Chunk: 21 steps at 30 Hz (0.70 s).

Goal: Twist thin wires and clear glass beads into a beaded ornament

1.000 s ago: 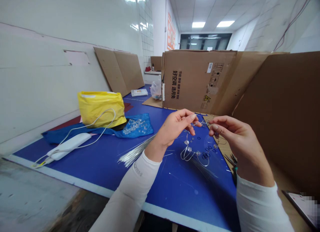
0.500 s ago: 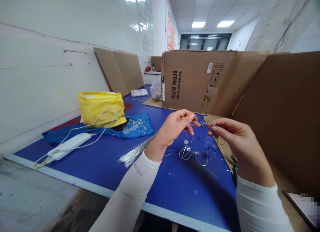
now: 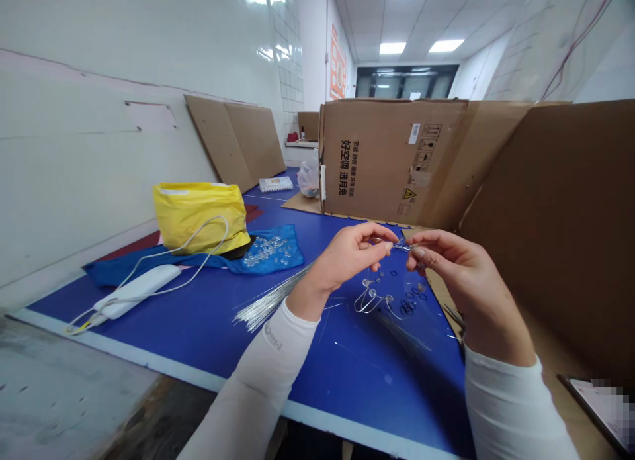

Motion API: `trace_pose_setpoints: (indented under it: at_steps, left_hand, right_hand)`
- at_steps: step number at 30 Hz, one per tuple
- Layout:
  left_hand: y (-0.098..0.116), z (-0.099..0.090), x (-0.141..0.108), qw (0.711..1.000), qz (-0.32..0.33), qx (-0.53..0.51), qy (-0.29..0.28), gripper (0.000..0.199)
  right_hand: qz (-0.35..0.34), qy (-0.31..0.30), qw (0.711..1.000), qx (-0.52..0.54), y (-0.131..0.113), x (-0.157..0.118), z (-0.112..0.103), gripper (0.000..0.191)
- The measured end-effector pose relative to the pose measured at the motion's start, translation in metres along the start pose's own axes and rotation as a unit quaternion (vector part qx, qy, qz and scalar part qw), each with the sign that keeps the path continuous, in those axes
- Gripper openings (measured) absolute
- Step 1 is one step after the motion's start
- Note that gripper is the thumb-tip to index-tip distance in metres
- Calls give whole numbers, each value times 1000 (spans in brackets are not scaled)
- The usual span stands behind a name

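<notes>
Left hand: the left hand (image 3: 351, 256) is closed to a tight pinch, thumb and forefinger together on one end of a short silver wire piece (image 3: 399, 246), the other fingers curled below.
Right hand: the right hand (image 3: 465, 276) pinches the other end of that wire, its fingertips (image 3: 415, 253) almost meeting the left hand's; neither grip is released.
Held thing: thin, shiny wire with a small clear bead on it, held in the air between both hands, above the table; its fine detail is too small to tell.
Below the grip: a bent wire loop strung with faceted crystal beads (image 3: 372, 301) and scattered black rubber O-rings (image 3: 409, 306) lie on a glossy blue tabletop (image 3: 347, 394).
Left of the grip: a fanned bundle of straight silver wires (image 3: 268, 306) lies on the blue surface, and farther off a crumpled blue cloth (image 3: 282, 248) carries clear beads (image 3: 265, 250) beside a yellow plastic bag (image 3: 198, 216).
Beyond the grip: a corrugated cardboard box panel (image 3: 391, 159) stands upright.
</notes>
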<state>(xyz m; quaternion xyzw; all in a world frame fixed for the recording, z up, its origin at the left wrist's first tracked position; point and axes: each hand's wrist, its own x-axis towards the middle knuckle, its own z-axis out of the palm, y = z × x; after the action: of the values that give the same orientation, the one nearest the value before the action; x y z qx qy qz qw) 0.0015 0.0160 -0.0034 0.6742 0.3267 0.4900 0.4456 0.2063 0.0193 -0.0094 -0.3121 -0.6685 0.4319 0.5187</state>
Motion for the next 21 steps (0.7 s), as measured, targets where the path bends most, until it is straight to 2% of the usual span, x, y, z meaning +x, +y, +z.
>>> trace_pose_setpoints:
  at_steps: [5, 9, 15, 21]
  left_hand:
    - [-3, 0, -1, 1000, 9, 17, -18, 22]
    - [-3, 0, 0, 1000, 13, 19, 9, 21]
    - [0, -1, 0, 999, 6, 6, 45, 20]
    - [0, 0, 0, 998, -8, 30, 52, 22]
  right_hand:
    - [15, -15, 1000, 18, 1, 2, 4, 14]
    - [29, -8, 999, 35, -1, 2, 5, 16]
    - [34, 22, 999, 2, -8, 0, 6, 18]
    - [33, 11, 999, -17, -8, 0, 6, 21]
